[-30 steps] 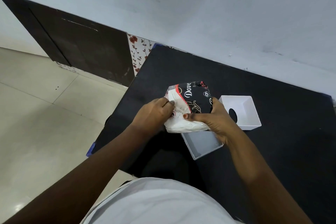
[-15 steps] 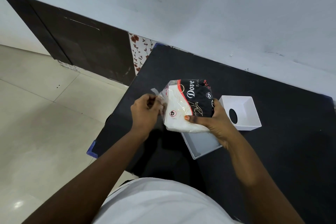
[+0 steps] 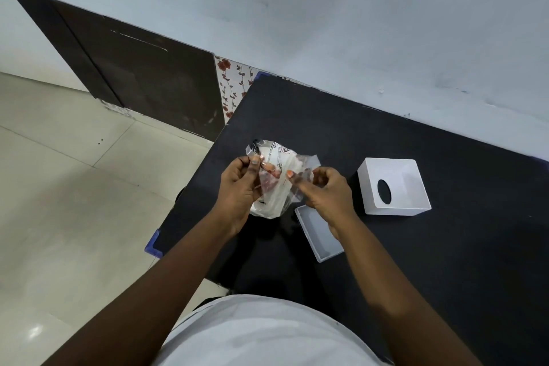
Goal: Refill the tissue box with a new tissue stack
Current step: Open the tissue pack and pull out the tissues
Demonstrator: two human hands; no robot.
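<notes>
I hold a plastic-wrapped tissue pack (image 3: 274, 199) upright above the left part of the black table (image 3: 445, 246). My left hand (image 3: 240, 187) and my right hand (image 3: 326, 190) each pinch the clear wrapper at its top and pull it apart. White tissues show inside the wrapper. The white tissue box cover (image 3: 392, 184), with its oval slot facing up, lies on the table to the right. The shallow white box base (image 3: 319, 235) sits just below my right hand, partly hidden by my wrist.
The table stands against a pale wall. Its left edge drops to a beige tiled floor (image 3: 74, 187). A dark wooden door (image 3: 142, 83) and a floral strip (image 3: 231, 86) stand at the back left. My white shirt fills the bottom of the view.
The pack has been turned so its black printed face no longer shows. My right hand left the pack's side and now pinches the wrapper top opposite my left hand.
</notes>
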